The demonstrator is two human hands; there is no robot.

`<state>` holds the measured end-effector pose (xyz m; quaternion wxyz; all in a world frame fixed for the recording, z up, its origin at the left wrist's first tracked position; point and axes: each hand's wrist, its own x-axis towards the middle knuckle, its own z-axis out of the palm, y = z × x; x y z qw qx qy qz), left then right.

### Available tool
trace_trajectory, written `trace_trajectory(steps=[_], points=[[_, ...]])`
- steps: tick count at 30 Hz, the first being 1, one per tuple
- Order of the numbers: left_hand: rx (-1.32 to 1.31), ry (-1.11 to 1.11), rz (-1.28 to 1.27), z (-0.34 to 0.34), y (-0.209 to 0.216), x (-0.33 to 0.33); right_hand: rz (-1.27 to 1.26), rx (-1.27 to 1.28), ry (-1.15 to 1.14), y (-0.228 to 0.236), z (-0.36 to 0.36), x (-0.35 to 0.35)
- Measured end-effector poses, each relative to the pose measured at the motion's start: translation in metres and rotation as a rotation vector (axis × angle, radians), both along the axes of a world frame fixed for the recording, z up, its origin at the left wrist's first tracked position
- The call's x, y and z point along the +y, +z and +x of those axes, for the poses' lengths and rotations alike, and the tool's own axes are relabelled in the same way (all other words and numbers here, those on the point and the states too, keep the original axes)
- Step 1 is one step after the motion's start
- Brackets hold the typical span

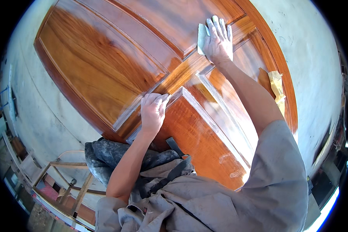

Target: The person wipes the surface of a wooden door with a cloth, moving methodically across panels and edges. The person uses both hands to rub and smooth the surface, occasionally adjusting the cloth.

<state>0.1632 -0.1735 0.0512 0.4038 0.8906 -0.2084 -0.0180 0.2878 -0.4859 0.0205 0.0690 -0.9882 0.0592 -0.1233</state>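
A glossy reddish-brown wooden panelled door (205,152) lies before me, whitish dust along its mouldings and hazing several panels. My right hand (219,45) reaches to the far part of it, its dusty fingers stretched out over the crossing rail. A pale green sheet of sandpaper (202,39) pokes out under the thumb side of that hand, pressed to the wood. Nearer and to the left, my left hand (154,110) rests on the same rail (178,75) with its fingers curled down at a panel corner. Whatever its whitened fingertips might hold is hidden.
Torn tan masking paper (277,87) sticks to the door's right side. Pale grey floor (313,50) surrounds the door. At the lower left stands a wooden frame (79,193) near my dark, dusty trousers (108,158). Clutter lines the far left and right edges.
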Motion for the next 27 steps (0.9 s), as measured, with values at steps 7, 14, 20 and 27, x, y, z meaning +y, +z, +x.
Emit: trace_trajectory(steps=[7,14,20,27], points=[[0.134,0.042,0.111,-0.038,0.01,0.022,0.014,-0.049,0.017,-0.009,-0.003,-0.002],[0.098,0.038,0.122,-0.033,0.006,0.032,-0.001,-0.052,0.015,-0.011,-0.003,-0.002],[0.12,0.013,0.102,-0.041,0.007,0.037,0.021,-0.064,0.022,-0.011,-0.003,-0.003],[0.041,-0.057,0.13,-0.031,0.008,0.034,-0.02,-0.076,0.025,-0.015,-0.003,-0.005]])
